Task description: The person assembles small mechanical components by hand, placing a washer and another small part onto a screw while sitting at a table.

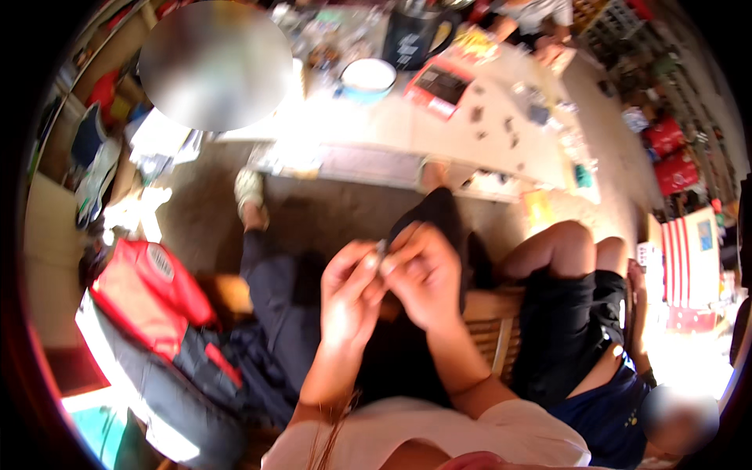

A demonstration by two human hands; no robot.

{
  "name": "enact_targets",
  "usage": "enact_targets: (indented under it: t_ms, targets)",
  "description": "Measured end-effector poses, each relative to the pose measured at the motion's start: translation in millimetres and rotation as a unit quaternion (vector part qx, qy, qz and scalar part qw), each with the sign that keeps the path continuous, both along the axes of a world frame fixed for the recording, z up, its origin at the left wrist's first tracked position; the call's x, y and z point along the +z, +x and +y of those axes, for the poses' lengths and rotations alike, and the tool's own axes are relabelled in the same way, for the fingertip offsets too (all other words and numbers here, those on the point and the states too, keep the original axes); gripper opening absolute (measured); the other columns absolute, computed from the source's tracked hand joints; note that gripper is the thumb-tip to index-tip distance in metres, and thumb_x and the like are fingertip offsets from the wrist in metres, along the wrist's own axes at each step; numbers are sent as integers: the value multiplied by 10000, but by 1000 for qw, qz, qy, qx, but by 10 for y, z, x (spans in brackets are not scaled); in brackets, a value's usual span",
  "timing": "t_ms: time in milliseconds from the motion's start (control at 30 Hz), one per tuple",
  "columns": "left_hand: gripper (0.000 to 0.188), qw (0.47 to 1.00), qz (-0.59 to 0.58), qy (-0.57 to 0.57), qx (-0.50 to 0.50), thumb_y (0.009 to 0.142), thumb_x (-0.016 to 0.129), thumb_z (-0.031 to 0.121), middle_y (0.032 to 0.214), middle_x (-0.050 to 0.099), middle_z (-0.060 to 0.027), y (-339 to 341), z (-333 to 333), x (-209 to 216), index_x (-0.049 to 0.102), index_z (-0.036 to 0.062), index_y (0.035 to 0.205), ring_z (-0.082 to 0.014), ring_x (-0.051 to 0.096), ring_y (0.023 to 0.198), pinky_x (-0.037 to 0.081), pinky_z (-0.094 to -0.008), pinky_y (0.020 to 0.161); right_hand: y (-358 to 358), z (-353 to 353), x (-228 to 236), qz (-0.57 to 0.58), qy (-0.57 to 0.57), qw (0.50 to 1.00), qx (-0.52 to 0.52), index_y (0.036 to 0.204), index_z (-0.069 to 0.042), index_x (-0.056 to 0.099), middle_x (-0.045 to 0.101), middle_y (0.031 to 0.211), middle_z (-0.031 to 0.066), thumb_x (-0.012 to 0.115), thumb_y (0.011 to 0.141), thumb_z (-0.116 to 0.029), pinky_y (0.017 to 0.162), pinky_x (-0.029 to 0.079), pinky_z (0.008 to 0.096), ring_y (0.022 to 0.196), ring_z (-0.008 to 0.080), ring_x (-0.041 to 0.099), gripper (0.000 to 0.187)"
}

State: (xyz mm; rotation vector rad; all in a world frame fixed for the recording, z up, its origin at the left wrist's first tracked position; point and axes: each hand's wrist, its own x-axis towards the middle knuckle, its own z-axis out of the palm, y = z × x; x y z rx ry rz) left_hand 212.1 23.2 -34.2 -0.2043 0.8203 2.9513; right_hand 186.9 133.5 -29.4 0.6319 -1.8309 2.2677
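Observation:
Above my lap, my left hand (351, 294) and my right hand (425, 274) meet at the fingertips. Both are closed in a pinch around a small dark greyish piece (381, 247). Most of that piece is hidden by the fingers, and its kind cannot be made out. My dark trousers (286, 301) lie beneath the hands, legs apart.
Ahead is a pale table (392, 141) with a white-and-blue bowl (368, 78), a dark mug (411, 35), a red box (440, 84) and small dark pieces (478, 114). A seated person (560, 313) is at my right; a red jacket (153, 294) lies left.

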Motion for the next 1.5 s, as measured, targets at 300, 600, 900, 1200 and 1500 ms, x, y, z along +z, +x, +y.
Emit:
enact_targets:
  t_ms: [300,600,900,1200,1500]
  targets:
    - [87,999,26,44,13,868,554,31,733,570,-23,-49,63,-126,616,4,924,-38,390,492,316,-164,421,28,46,-34,-30,-41,998,27,823,-12,468,453,847,48,558,779,118,663,390,200,759,90,467,164]
    - [102,999,27,33,17,880,527,25,751,569,-28,-28,-4,-65,613,7,932,-27,379,498,310,-154,437,24,-45,1,-33,-35,999,24,838,-17,462,450,862,55,543,781,131,653,399,190,763,84,480,178]
    - [107,999,22,45,-7,876,562,70,718,547,-8,2,21,12,611,5,945,-27,354,507,279,-154,446,26,-22,24,-60,-76,995,18,807,-11,482,480,837,60,569,780,115,672,405,210,735,92,476,156]
    - [113,998,31,48,-14,876,562,72,740,552,-33,-24,38,-34,605,6,957,-37,359,520,278,-161,454,12,0,65,-65,-75,995,14,829,-8,466,471,823,54,560,788,121,640,425,192,724,76,476,165]
    - [173,993,44,104,-23,872,577,109,779,543,-21,-76,29,71,582,-23,985,-30,403,568,331,-165,496,-78,31,5,-210,-335,899,189,929,-84,494,415,806,-18,608,863,-187,599,365,195,704,65,398,167]
